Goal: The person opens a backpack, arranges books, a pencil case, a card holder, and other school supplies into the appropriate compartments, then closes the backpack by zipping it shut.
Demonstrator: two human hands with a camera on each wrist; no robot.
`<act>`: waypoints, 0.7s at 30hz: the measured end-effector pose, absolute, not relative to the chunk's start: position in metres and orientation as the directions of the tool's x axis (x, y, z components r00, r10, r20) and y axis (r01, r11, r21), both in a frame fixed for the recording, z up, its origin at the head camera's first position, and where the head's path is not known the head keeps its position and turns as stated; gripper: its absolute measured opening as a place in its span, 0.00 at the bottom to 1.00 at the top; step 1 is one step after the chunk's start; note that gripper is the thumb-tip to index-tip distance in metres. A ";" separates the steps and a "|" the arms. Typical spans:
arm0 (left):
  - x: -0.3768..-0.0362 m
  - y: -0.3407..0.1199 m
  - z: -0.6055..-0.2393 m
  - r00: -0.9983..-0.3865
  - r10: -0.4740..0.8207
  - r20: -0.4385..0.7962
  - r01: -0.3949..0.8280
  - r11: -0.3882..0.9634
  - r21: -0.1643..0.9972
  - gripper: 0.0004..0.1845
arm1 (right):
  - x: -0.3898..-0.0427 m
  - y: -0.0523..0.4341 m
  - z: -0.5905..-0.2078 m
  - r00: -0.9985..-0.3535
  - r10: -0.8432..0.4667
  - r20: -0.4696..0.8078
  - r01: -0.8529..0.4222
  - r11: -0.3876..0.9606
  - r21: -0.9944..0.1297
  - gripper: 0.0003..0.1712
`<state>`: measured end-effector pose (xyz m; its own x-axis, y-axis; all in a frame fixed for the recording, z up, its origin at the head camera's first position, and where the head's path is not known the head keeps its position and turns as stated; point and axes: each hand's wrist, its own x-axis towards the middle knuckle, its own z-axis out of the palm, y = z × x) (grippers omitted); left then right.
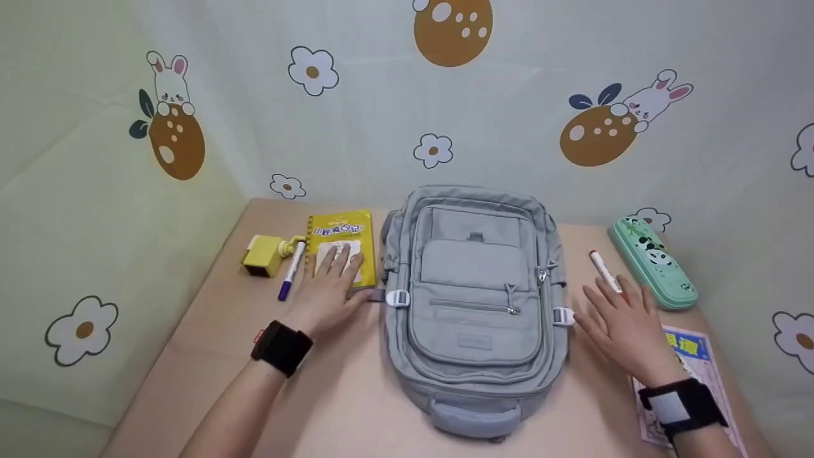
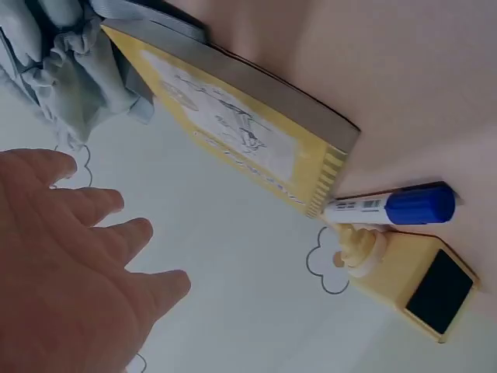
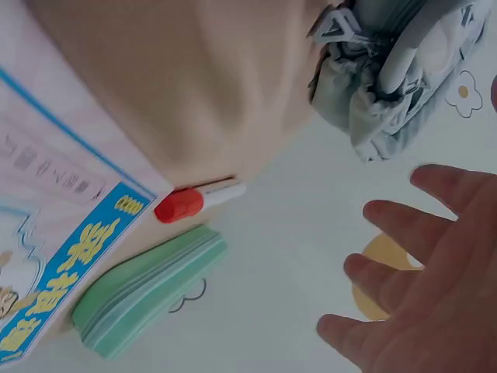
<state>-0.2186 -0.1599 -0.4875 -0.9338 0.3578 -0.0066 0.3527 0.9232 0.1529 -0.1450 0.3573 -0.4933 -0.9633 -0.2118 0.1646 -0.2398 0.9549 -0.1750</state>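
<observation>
The gray backpack (image 1: 475, 305) lies between the two hands, its far end close to the table's (image 1: 337, 401) back edge and its padded handle (image 1: 475, 416) toward the front edge. The left hand (image 1: 331, 289) is on its left side, fingers spread wide above a yellow book (image 2: 233, 128); whether the thumb touches the bag's side strap I cannot tell. The right hand (image 1: 626, 327) is on the other side, also spread wide — fingertips near a red-capped marker (image 1: 603, 267). A green pencil case (image 1: 653, 264) and a pink booklet (image 1: 715, 381) lie along the table's right edge; a purple-capped marker (image 1: 291, 273) lies toward the left edge.
</observation>
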 end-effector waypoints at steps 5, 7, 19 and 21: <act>-0.195 -0.123 -0.474 -0.873 0.486 -0.042 0.460 0.849 0.261 0.42 | -0.141 0.341 -0.492 -0.957 -0.278 0.084 -0.290 0.904 -0.313 0.33; -0.186 -0.105 -0.475 -0.835 0.546 -0.068 0.510 0.815 0.275 0.43 | -0.141 0.335 -0.495 -0.962 -0.269 0.034 -0.262 0.891 -0.371 0.37; -0.199 -0.076 -0.507 -0.737 0.656 -0.161 0.605 0.748 0.274 0.42 | -0.128 0.304 -0.506 -0.984 -0.173 0.051 -0.172 0.823 -0.542 0.36; -0.207 -0.078 -0.508 -0.721 0.674 -0.159 0.629 0.734 0.257 0.42 | -0.124 0.299 -0.505 -0.986 -0.156 0.056 -0.161 0.824 -0.543 0.36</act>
<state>-0.2075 -0.0783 -0.5084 -0.7212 0.6742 -0.1590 0.6291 0.7336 0.2571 -0.1238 0.2987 -0.5055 -0.9861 -0.1562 0.0559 -0.1613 0.8241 -0.5430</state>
